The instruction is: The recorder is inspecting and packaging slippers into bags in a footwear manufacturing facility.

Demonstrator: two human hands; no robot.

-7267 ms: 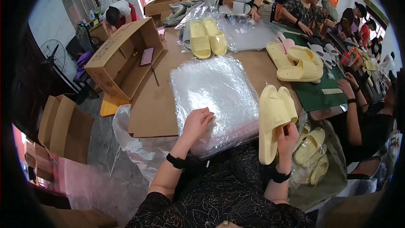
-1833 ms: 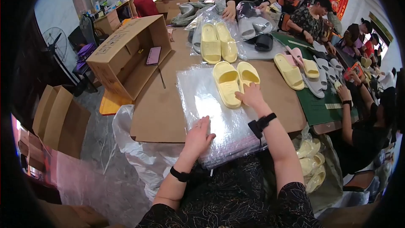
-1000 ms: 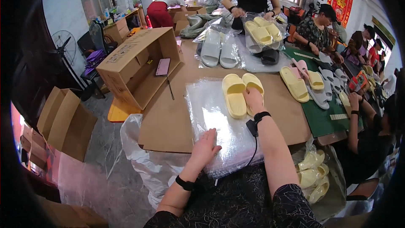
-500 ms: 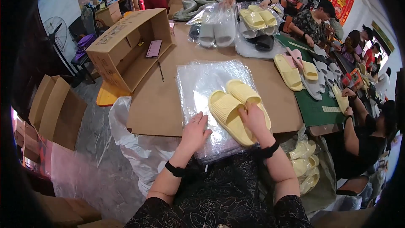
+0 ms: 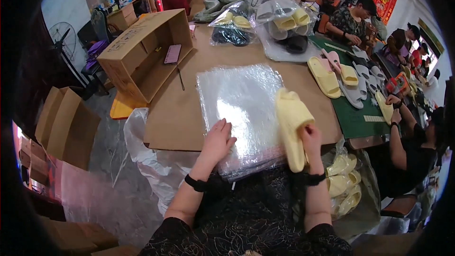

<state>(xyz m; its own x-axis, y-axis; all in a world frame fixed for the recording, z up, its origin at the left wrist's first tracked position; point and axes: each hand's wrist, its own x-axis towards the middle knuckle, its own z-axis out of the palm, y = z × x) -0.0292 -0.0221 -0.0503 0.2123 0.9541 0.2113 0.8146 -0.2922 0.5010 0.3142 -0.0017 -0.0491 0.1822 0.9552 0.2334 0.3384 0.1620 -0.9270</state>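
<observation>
While my right hand (image 5: 310, 135) stays out of it, wrapped around a pair of pale yellow slippers (image 5: 291, 128) held sole to sole and stood on edge at the right border of the bag stack, my left hand (image 5: 219, 137) lies flat with fingers spread on the near edge of the stack of clear plastic bags (image 5: 241, 109). I judge the flat palm is there to pin the slick sheets so the top one can be separated; the slippers are pressed together so they make one slim bundle. Stack sits on a brown cardboard sheet (image 5: 175, 118) over the table, directly before me, near edge overhanging toward my lap. Below my right wrist, a bag of more yellow slippers (image 5: 343, 182) hangs beside the table, close to the holding hand, handy as a supply. Left of the stack: an open cardboard box (image 5: 142, 54) lying on its side, a dark phone-like slab inside. Beyond: bagged slipper pairs (image 5: 284, 21), loose yellow and pale slippers (image 5: 339, 73) on a green mat (image 5: 360, 118). Other people work along the far and right edges; their hands are well apart from mine.
</observation>
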